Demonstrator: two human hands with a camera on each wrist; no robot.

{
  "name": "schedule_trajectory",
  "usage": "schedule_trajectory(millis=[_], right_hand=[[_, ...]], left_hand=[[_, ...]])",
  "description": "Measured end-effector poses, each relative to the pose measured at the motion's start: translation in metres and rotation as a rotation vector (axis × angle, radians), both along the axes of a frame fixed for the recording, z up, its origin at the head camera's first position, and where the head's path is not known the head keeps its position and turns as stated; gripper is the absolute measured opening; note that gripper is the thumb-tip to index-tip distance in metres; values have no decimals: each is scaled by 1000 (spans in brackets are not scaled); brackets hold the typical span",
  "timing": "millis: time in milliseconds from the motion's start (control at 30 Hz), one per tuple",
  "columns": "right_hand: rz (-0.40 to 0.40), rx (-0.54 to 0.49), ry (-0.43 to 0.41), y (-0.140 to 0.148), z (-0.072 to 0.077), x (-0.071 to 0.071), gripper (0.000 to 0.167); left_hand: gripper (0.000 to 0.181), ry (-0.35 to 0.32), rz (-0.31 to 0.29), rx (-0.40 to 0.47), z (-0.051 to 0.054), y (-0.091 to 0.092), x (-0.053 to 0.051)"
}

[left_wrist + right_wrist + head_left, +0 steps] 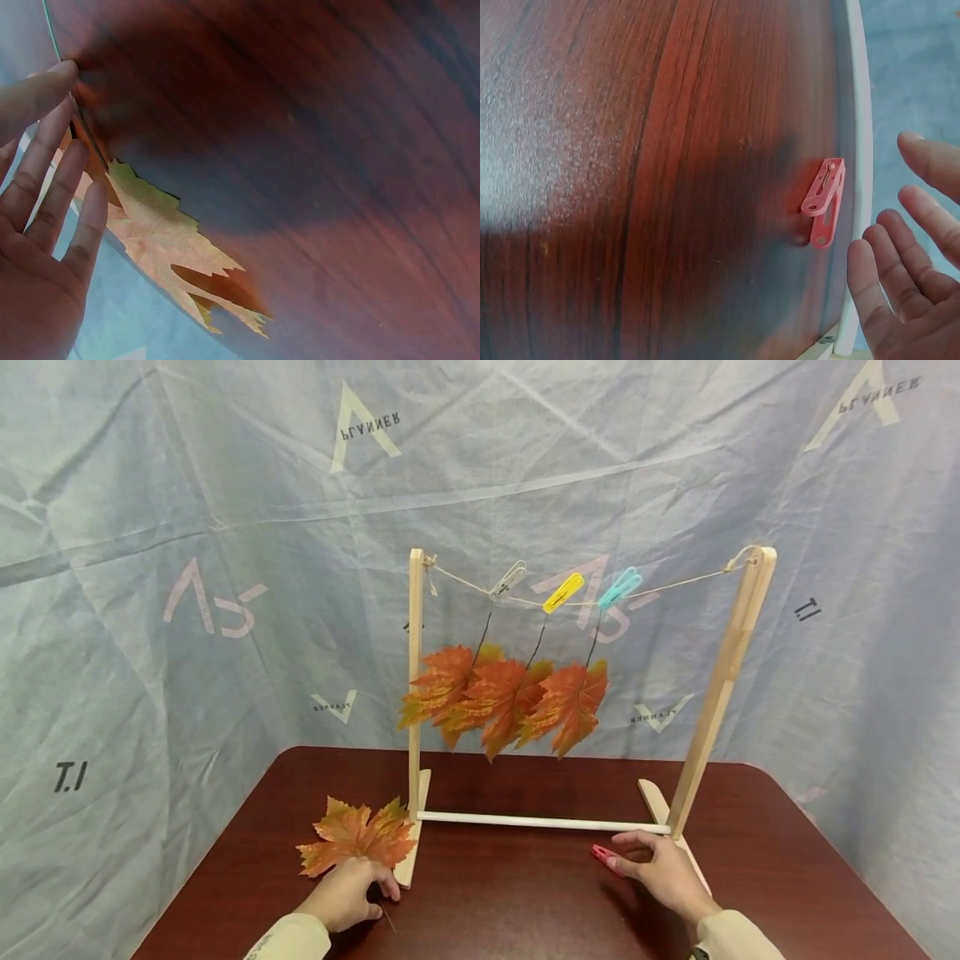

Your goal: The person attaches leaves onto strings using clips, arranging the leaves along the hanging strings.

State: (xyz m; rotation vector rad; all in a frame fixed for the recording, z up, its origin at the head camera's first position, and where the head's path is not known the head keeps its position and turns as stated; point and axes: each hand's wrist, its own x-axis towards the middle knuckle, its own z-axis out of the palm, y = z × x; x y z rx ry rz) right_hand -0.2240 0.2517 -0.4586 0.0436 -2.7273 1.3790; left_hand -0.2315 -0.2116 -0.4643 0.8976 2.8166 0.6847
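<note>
At the table's left, my left hand (351, 893) pinches the thin stem (91, 139) of an orange maple leaf (358, 837) between thumb and index finger. The leaf (169, 236) lies on the table, its yellow-green edge showing in the left wrist view. My right hand (660, 868) is beside a red clothespin (606, 858) at the right. In the right wrist view the clothespin (825, 201) lies on the tabletop, with the right hand's fingers (889, 262) apart from it and holding nothing.
A wooden frame (720, 693) with a white crossbar (540, 821) stands on the dark red table (487, 893). From its string (678, 583) hang three maple leaves (498, 697), clipped by grey (508, 582), yellow (563, 593) and turquoise (620, 589) clothespins. Grey printed cloth surrounds the table.
</note>
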Motion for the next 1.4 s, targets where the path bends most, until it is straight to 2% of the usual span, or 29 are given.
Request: schedule_trajectory(millis=[133,233,500,733,867,1033,1200,1400], right_hand=[[-23,26,-12,-1,-2,-3,31],[-36,78,-18,-2,-3,-5,31],[-25,208,-3,-2,-14,-9,32],[-13,261,-6,0,-17,-12,33],[-29,272,-43,1,-19,-14,36],[-45,261,-77,0,-21,-14,38],[-59,238,-56,-3,-22,-14,33],[-51,294,-38,-3,-24,-16,33]], left_hand=[[30,4,4,-51,3,2,0],[28,32,-8,-80,4,3,0],[29,77,-24,-150,3,5,0],[33,185,-76,-202,2,8,1],[35,231,-103,-226,1,10,2],[35,200,-119,-230,0,13,1],[34,173,-150,-200,4,18,-1],[32,157,-184,-151,9,26,-4]])
